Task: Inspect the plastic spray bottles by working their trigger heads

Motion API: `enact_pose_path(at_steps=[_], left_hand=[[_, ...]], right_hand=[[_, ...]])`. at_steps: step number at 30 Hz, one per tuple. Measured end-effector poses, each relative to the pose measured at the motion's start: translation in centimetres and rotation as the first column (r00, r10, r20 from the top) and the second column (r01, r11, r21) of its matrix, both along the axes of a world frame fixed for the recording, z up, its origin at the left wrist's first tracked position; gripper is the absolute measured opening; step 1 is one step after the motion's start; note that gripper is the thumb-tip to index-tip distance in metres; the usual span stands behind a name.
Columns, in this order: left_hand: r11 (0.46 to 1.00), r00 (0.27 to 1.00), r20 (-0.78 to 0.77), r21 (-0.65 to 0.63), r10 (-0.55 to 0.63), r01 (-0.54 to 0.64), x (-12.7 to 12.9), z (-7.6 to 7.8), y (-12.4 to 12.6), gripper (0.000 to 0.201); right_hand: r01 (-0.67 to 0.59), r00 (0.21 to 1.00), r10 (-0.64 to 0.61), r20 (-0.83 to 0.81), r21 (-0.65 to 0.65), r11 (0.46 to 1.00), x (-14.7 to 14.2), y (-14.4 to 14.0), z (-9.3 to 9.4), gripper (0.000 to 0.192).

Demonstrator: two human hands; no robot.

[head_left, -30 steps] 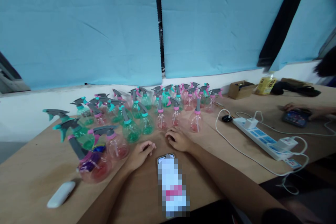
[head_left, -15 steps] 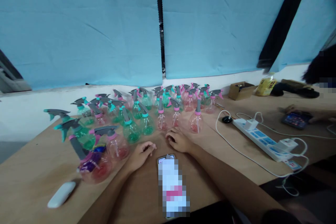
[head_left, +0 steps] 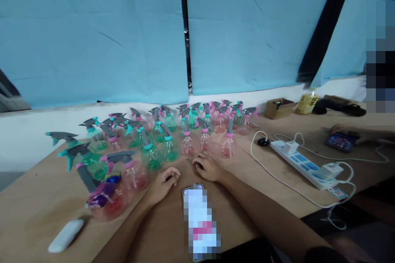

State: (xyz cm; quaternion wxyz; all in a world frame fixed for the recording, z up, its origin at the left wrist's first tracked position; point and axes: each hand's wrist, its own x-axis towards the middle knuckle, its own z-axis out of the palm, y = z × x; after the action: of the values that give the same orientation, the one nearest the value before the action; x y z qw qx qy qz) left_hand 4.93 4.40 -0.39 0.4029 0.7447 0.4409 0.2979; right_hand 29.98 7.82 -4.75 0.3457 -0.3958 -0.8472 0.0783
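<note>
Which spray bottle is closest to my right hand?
The pink spray bottle just beyond your right hand, in the front row; the other front-row bottles stand further off to either side.

A white power strip (head_left: 304,164) with plugged-in chargers lay on the wooden tabletop (head_left: 37,209). A cardboard box (head_left: 279,107) and a yellow bottle (head_left: 306,102) stood near the far edge below blue blinds (head_left: 92,33). A white case (head_left: 65,236) lay at the near left.

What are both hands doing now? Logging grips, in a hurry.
Left hand: loosely curled, empty, resting on table.
Right hand: loosely curled, empty, resting on table.
</note>
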Motion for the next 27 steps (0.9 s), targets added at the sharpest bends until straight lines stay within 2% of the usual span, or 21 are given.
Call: enact_pose_path(at_steps=[3,11,19,23,27], left_hand=[[1.000,1.000,-0.011,0.006,0.002,-0.002,0.1,0.0,0.0,0.021],[0.994,0.995,-0.032,0.055,0.095,-0.093,0.0,-0.2,0.0,0.028],[0.990,0.995,-0.037,0.116,0.089,-0.084,-0.1,-0.7,0.3,0.027],[0.977,0.984,-0.046,0.138,0.170,-0.162,0.0,-0.1,-0.9,0.030],[0.970,0.974,-0.079,0.137,0.211,-0.199,-0.3,0.9,-3.5,0.029]], right_hand=[[-0.003,1.000,0.003,-0.008,0.004,1.000,0.0,-0.1,0.1,0.022],[0.011,1.000,-0.011,0.004,0.007,1.000,0.0,-0.3,0.3,0.028],[0.008,1.000,-0.009,0.030,0.010,1.000,-0.1,-0.2,0.1,0.022],[0.024,0.999,-0.024,0.046,0.010,1.000,-0.1,-0.3,0.1,0.022],[0.023,0.998,-0.024,0.054,0.021,1.000,-0.2,-0.4,0.0,0.024]])
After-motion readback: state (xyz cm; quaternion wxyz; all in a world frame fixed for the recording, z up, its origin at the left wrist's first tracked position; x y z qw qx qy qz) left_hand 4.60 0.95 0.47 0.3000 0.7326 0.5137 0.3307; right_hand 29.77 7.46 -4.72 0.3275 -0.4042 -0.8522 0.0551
